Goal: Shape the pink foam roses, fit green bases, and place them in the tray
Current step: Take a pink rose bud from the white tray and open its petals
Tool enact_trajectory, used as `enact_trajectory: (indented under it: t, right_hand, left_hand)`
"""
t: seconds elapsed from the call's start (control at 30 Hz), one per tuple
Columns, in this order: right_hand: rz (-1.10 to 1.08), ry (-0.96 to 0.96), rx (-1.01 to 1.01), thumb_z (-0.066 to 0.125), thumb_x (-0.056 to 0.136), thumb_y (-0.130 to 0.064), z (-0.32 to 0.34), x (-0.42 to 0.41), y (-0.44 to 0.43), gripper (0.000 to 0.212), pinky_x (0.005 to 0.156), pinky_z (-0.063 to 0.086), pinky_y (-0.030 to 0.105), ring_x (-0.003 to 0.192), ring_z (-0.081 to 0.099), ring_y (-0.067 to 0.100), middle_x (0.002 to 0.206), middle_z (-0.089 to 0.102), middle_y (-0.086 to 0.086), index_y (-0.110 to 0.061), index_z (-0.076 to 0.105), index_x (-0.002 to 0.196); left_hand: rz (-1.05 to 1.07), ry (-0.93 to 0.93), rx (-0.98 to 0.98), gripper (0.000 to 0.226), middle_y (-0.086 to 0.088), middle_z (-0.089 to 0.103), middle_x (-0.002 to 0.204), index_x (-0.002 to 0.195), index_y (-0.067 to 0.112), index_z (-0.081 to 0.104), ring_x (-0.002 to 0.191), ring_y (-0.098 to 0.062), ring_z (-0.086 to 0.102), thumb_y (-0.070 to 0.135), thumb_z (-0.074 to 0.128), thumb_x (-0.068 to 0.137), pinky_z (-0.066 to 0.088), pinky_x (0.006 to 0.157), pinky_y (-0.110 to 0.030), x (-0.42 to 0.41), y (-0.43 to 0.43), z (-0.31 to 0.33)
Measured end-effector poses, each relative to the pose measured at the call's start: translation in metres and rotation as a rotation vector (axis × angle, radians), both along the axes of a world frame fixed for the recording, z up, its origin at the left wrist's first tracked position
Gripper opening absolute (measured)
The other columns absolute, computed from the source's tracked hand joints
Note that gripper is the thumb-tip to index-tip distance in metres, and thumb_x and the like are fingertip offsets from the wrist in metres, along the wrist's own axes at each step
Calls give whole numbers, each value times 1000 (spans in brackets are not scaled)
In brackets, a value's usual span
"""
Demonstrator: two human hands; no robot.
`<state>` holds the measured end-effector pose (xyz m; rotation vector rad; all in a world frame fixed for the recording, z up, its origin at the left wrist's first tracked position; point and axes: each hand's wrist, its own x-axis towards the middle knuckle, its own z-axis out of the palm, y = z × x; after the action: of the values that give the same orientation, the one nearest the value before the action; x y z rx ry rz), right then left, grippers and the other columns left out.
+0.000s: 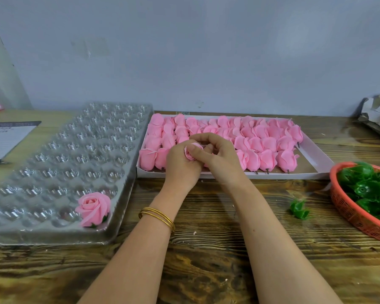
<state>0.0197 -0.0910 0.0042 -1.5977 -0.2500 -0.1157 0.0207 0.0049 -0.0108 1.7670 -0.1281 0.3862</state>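
Left hand [181,165] and right hand [221,159] both grip 1 pink rose [191,152], its underside hidden. Tray [53,234] left of grip holds 1 finished rose [94,208]. Basket [347,212] to the right is cut off.

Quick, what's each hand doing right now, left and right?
Left hand: grips the pink foam rose.
Right hand: fingers curled, pinching the same rose's petals.

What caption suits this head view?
Left hand and right hand shape a pink rose over the box of buds; one finished rose sits in the tray.
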Motion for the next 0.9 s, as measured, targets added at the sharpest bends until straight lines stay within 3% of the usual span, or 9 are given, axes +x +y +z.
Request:
enact_trajectory:
  t: [0.1,0.27,0.43,0.53,0.63,0.7,0.8,0.9]
  right_hand:
    - [-19,-8,-17,71,86,-10,0,0,0,19,80,59,31,105,66,22,109,68,9,-19,66,102]
    - [-12,14,18,67,91,-23,-1,-1,1,14,79,58,30,99,68,22,102,71,9,-14,69,102]
    - [7,94,134,46,98,-39,-1,1,2,40,81,58,31,98,69,15,104,73,6,-9,70,107]
    - [23,103,146,50,94,-19,-2,3,2,24,89,57,43,94,68,23,98,72,10,-6,70,98]
    - [54,64,19,59,73,0,-2,1,1,30,79,58,34,90,68,19,90,70,7,-10,68,99]
    - [81,15,-75,63,72,13,-2,0,1,36,77,56,26,87,68,13,91,70,6,-9,67,101]
    - [97,-41,-145,70,73,15,-1,-3,3,37,73,53,15,81,64,3,91,69,6,-9,65,101]
    - [40,-83,-172,72,74,10,-3,-4,5,36,76,55,23,85,65,17,95,69,12,-13,62,99]
  left_hand:
    - [-3,2,47,18,7,66,71,75,30,63,70,-10,66,28,67,92,48,58,-17,-1,-1,1]
    - [-7,-24,-68,19,16,69,67,78,35,66,65,1,66,24,65,94,47,52,-10,-2,0,2]
    - [24,3,-287,17,8,71,66,74,24,68,62,-6,69,24,69,91,50,51,-17,-2,1,5]
    - [33,57,-426,15,-3,74,75,80,16,73,69,-12,72,28,72,89,52,54,-18,-1,3,6]
    - [40,102,-472,16,-1,74,74,73,23,74,69,-11,71,34,76,84,52,55,-20,0,5,6]
    - [17,137,-516,17,-3,75,76,75,21,75,73,-15,74,37,80,78,56,59,-27,0,4,9]
    - [1,157,-568,29,-8,75,77,71,19,76,77,-22,75,45,83,64,58,62,-31,-1,2,10]
    - [-14,159,-567,17,-6,76,76,67,21,77,76,-19,74,35,82,77,57,60,-27,0,0,8]
